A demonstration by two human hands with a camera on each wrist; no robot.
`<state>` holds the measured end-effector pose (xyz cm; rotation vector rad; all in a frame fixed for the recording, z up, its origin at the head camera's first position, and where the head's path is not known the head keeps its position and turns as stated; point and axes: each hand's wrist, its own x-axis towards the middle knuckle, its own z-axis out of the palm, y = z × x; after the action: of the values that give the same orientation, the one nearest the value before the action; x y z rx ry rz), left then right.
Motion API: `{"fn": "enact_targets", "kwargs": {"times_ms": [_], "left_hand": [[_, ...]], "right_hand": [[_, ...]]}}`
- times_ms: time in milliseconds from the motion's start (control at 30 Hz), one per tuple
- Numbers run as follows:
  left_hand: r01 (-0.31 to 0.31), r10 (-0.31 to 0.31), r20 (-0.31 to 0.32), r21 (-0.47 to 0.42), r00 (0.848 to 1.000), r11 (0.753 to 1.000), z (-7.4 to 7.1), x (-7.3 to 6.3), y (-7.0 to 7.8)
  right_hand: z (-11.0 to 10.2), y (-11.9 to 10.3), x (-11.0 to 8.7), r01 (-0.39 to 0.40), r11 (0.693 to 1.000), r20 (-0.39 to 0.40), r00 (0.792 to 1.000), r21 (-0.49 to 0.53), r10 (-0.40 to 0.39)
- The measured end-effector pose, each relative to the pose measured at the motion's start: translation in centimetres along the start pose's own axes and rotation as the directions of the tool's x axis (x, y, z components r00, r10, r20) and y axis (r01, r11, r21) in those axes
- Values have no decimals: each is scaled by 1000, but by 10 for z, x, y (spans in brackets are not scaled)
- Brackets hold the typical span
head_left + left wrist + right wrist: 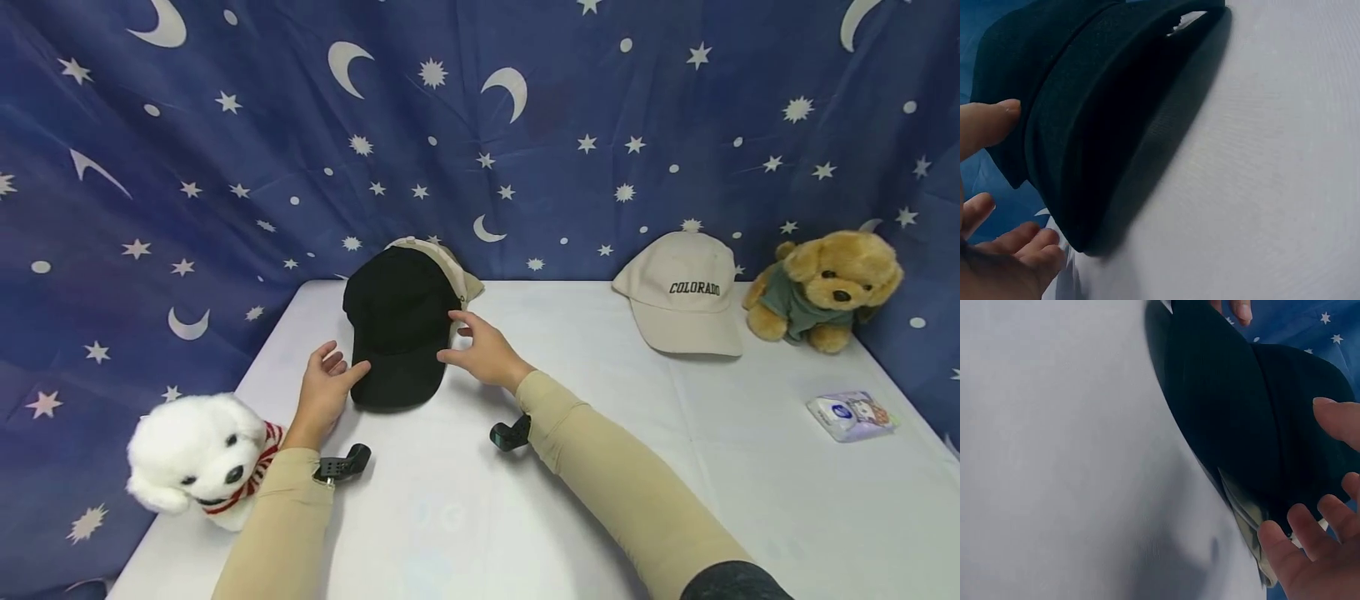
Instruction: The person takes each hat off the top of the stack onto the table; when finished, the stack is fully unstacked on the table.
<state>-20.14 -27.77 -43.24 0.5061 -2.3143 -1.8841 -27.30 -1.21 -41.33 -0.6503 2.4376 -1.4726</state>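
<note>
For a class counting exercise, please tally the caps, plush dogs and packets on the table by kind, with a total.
Caps: 3 visible (black cap, pale cap mostly hidden behind it, beige COLORADO cap)
Plush dogs: 2 (white dog, brown dog)
Packets: 1 (small packet)
Total: 6 visible; the black cap could hide more.

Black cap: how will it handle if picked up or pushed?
The black cap probably has a stiff brim, since that holds a clean arch. Its crown looks like fabric, so likely light and squeezable. Pushed back, it may shift the pale cap showing behind it.
</note>
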Motion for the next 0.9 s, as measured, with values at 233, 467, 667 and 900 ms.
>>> {"fn": "enact_targets", "kwargs": {"times_ms": [233, 467, 667, 900], "left_hand": [[9, -18, 87, 103, 996, 995, 2, 4, -1], [15, -40, 151, 164, 988, 986, 0, 5, 2], [1, -33, 175, 178, 984, 984, -2, 4, 4], [-4, -25, 214, 135, 976, 991, -5, 4, 2]], "right_hand": [[2, -1, 7, -30, 997, 15, 999, 78, 29], [4, -1, 12, -36, 990, 55, 998, 135, 29], [4, -3, 11, -12, 989, 40, 999, 144, 7], [8, -5, 7, 38, 975, 17, 999, 220, -43]]}}
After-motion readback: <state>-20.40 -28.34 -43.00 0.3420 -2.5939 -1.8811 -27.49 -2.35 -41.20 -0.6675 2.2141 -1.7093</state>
